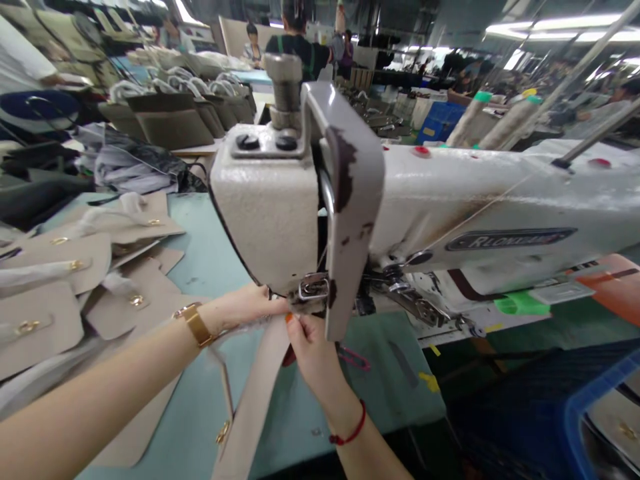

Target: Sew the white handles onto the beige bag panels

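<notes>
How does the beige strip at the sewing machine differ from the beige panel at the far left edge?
The strip is long and narrow, while the panel is broad with rounded corners. The strip runs up to the left hand and right hand at the sewing machine; the panel lies apart from both. The panel carries a gold fitting; none shows on the strip's visible face. Both look similarly beige.

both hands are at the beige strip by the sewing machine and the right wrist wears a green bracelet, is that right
Not quite: the head view shows the bracelet is red, not green. The rest holds: left hand and right hand are at the beige strip by the sewing machine.
</notes>
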{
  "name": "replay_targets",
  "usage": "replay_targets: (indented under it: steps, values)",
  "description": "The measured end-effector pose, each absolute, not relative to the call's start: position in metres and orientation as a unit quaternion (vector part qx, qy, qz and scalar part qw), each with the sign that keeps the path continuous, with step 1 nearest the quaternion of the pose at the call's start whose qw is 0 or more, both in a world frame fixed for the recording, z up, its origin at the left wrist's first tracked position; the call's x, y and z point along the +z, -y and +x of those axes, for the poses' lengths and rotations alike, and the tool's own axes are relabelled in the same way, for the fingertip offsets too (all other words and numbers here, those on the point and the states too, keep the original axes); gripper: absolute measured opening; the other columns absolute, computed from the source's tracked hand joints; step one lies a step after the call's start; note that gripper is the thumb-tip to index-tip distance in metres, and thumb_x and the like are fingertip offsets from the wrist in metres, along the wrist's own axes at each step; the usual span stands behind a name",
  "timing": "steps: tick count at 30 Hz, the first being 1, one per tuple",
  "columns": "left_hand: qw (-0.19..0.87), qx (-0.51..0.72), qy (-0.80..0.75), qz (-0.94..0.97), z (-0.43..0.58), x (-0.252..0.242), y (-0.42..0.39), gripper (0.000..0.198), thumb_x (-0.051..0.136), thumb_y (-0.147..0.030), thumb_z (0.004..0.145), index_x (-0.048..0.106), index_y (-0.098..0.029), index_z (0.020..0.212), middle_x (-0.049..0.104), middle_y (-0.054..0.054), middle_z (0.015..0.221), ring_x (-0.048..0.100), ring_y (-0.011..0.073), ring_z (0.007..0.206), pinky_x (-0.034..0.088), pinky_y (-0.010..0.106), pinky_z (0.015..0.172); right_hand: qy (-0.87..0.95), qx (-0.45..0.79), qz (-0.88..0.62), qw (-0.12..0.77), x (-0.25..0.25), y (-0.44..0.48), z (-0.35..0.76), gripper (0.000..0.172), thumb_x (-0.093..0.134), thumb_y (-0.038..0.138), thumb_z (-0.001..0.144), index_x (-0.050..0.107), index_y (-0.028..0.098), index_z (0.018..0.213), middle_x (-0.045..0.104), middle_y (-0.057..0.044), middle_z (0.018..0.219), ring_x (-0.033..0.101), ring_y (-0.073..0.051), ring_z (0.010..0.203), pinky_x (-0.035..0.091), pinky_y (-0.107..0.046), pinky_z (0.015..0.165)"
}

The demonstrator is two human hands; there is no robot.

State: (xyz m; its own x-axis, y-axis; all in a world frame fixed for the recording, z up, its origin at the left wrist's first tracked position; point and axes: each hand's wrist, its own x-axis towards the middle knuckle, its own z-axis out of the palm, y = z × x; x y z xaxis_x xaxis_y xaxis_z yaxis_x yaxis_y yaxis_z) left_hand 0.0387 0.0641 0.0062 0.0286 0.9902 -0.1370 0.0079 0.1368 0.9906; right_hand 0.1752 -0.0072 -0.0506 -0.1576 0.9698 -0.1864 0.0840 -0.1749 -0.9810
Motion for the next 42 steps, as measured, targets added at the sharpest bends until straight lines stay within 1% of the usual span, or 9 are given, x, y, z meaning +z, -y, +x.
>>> replay_targets:
  steps: [6, 10, 17, 23, 27, 32, 36, 40, 42]
  values:
    - [0.576, 0.376, -0.49, 0.536, 0.049, 0.002, -0.044, 0.017, 0.076, -0.018, 0.061, 0.074, -0.018, 0.077, 0.074, 0.0, 0.074, 0.067, 0.023, 0.08, 0.052, 0.036, 0.085, 0.556, 0.518, -0.509, 0.404, -0.046, 0.005, 0.192, 0.035, 0.044, 0.036, 0.088, 0.037, 0.017, 0.059, 0.035, 0.004, 0.053, 0.036, -0.007, 0.051, 0.025, -0.018, 0.046]
    - [0.571, 0.35, -0.518, 0.532, 0.056, 0.007, -0.034, 0.009, 0.075, -0.024, 0.065, 0.074, -0.02, 0.072, 0.07, 0.0, 0.065, 0.063, 0.0206, 0.066, 0.053, 0.029, 0.068, 0.574, 0.543, -0.484, 0.375, -0.037, 0.003, 0.204, 0.035, 0.044, 0.038, 0.088, 0.04, 0.017, 0.061, 0.035, 0.003, 0.057, 0.032, -0.008, 0.055, 0.024, -0.019, 0.049]
    - [0.484, 0.311, -0.592, 0.564, 0.056, 0.005, -0.023, 0.015, 0.071, -0.03, 0.07, 0.07, -0.017, 0.063, 0.062, -0.002, 0.056, 0.051, 0.014, 0.05, 0.036, 0.021, 0.045, 0.563, 0.602, -0.449, 0.346, -0.038, 0.002, 0.218, 0.033, 0.045, 0.039, 0.088, 0.043, 0.016, 0.065, 0.036, 0.002, 0.06, 0.033, -0.008, 0.057, 0.026, -0.019, 0.051]
    - [0.516, 0.322, -0.57, 0.552, 0.039, -0.001, -0.025, 0.021, 0.069, -0.04, 0.073, 0.072, -0.019, 0.074, 0.069, 0.002, 0.071, 0.058, 0.0188, 0.067, 0.044, 0.023, 0.057, 0.576, 0.581, -0.453, 0.354, -0.036, 0.001, 0.22, 0.031, 0.048, 0.036, 0.088, 0.045, 0.015, 0.066, 0.039, 0.001, 0.063, 0.034, -0.009, 0.061, 0.027, -0.018, 0.052]
    - [0.528, 0.381, -0.613, 0.447, 0.021, -0.015, -0.021, 0.034, 0.067, -0.042, 0.073, 0.072, -0.017, 0.095, 0.073, 0.01, 0.1, 0.064, 0.0245, 0.087, 0.05, 0.029, 0.069, 0.587, 0.564, -0.455, 0.36, -0.031, 0.002, 0.22, 0.031, 0.047, 0.035, 0.09, 0.043, 0.016, 0.066, 0.038, 0.001, 0.065, 0.033, -0.009, 0.062, 0.029, -0.018, 0.054]
    - [0.509, 0.422, -0.651, 0.374, 0.012, -0.031, 0.01, 0.056, 0.063, -0.045, 0.078, 0.055, -0.025, 0.129, 0.054, 0.01, 0.139, 0.058, 0.0293, 0.116, 0.053, 0.032, 0.081, 0.602, 0.553, -0.461, 0.345, -0.03, 0.004, 0.221, 0.036, 0.046, 0.036, 0.091, 0.037, 0.017, 0.062, 0.033, 0.003, 0.062, 0.029, -0.008, 0.06, 0.027, -0.019, 0.054]
    - [0.529, 0.388, -0.652, 0.381, 0.013, -0.038, 0.04, 0.068, 0.063, -0.049, 0.079, 0.041, -0.03, 0.141, 0.05, 0.006, 0.144, 0.052, 0.0301, 0.125, 0.047, 0.037, 0.097, 0.604, 0.571, -0.452, 0.326, -0.028, 0.008, 0.226, 0.04, 0.043, 0.037, 0.092, 0.032, 0.017, 0.059, 0.028, 0.003, 0.061, 0.026, -0.007, 0.057, 0.022, -0.02, 0.05]
    - [0.46, 0.362, -0.664, 0.465, 0.015, -0.046, 0.047, 0.067, 0.067, -0.052, 0.075, 0.051, -0.025, 0.134, 0.049, 0.008, 0.145, 0.042, 0.0328, 0.133, 0.035, 0.043, 0.11, 0.614, 0.569, -0.457, 0.301, -0.024, 0.019, 0.232, 0.043, 0.043, 0.037, 0.094, 0.028, 0.017, 0.059, 0.025, 0.004, 0.057, 0.023, -0.006, 0.053, 0.015, -0.021, 0.046]
    - [0.437, 0.366, -0.663, 0.485, 0.015, -0.054, 0.042, 0.07, 0.069, -0.053, 0.073, 0.05, -0.023, 0.134, 0.052, 0.011, 0.141, 0.048, 0.0336, 0.129, 0.038, 0.046, 0.108, 0.626, 0.562, -0.46, 0.283, -0.023, 0.029, 0.237, 0.045, 0.043, 0.038, 0.094, 0.031, 0.017, 0.057, 0.029, 0.005, 0.052, 0.026, -0.006, 0.049, 0.017, -0.02, 0.044]
